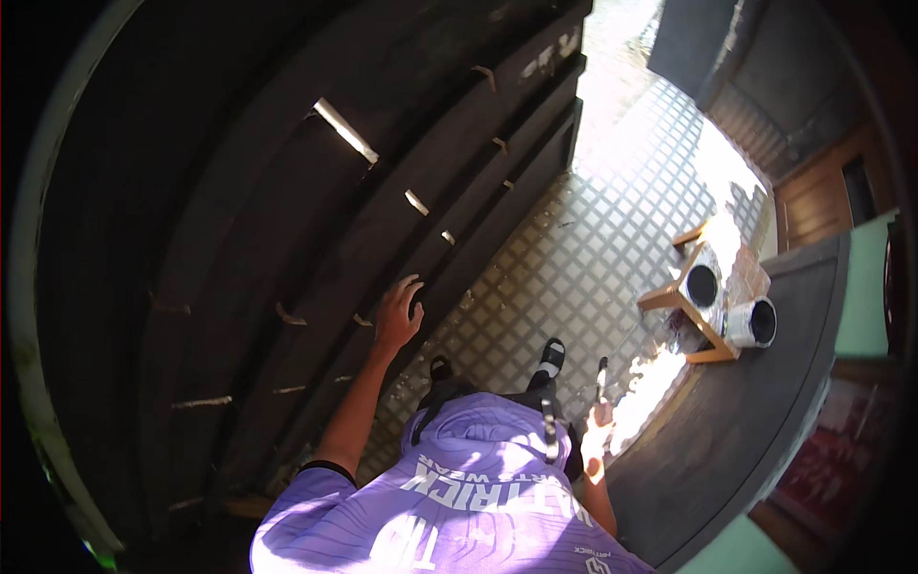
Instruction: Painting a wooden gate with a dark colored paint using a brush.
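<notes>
My left hand (398, 314) reaches forward at the edge of a large black-painted wooden unit (316, 258) with stepped horizontal boards. Its fingers are apart and slightly bent, with nothing in them; whether the fingertips touch the wood I cannot tell. Low on the right, in strong sunlight, my right hand (599, 423) is closed around the handle of a paintbrush (601, 375). Dark bristles point away from me and stay apart from the unit. Pale slots and small brownish strips break up the black boards.
An orange-brown stool (712, 340) stands at the right. By it are two cans, a nearer one (751, 323) and a farther one (703, 285), with black inside and clear plastic around them. A dark ledge (755, 383) runs along the right. Patterned floor tiles (535, 258) lie between.
</notes>
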`<state>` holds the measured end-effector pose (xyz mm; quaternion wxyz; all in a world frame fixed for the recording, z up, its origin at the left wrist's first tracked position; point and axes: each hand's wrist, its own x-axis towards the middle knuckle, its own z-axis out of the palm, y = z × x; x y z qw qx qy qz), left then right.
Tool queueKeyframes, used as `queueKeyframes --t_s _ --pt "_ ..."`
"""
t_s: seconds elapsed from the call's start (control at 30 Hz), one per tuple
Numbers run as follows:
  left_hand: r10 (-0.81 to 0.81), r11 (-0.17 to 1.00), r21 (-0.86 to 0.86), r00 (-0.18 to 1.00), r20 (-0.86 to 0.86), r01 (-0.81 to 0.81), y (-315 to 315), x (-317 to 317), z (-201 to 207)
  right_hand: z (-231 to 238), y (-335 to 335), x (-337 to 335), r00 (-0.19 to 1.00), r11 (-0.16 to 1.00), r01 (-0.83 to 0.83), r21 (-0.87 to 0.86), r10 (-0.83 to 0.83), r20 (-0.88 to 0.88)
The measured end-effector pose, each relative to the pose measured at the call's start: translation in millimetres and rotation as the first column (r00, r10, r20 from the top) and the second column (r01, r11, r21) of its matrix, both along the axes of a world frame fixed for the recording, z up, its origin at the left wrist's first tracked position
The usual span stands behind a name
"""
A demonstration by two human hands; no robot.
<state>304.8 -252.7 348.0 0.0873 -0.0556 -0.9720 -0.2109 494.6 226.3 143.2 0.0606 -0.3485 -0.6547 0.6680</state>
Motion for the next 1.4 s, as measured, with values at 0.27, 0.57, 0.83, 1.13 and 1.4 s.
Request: queueKeyframes --t_s 0.27,0.57,0.83,1.13,1.4 --pt "-0.327 0.917 -0.271 0.941 -0.088 0.293 -57.2 -63.2 3.8 39.4 -95.6 124.9 0.929 0.929 0.369 -0.036 -0.369 -0.012" --pt "-0.538 0.84 0.198 0.826 0.169 0.506 -56.9 65.9 -84.8 189.2 -244.8 87.1 0.935 0.96 -0.156 0.232 0.067 0.349" --pt "-0.324 0.931 0.306 0.837 0.441 0.2 -81.7 180.1 -143.5 149.7 -287.3 -55.3 0.861 0.857 -0.502 0.114 0.482 0.165" --pt "-0.265 0.868 0.472 0.66 0.703 -0.155 -83.1 289.5 -250.3 134.2 -369.1 -242.0 0.769 0.903 -0.289 0.317 0.416 -0.485" --pt "-0.271 0.844 0.498 0.645 0.715 -0.197 -55.7 316.7 -257.4 115.5 -425.0 -269.0 0.756 0.889 -0.256 0.381 0.429 -0.495"
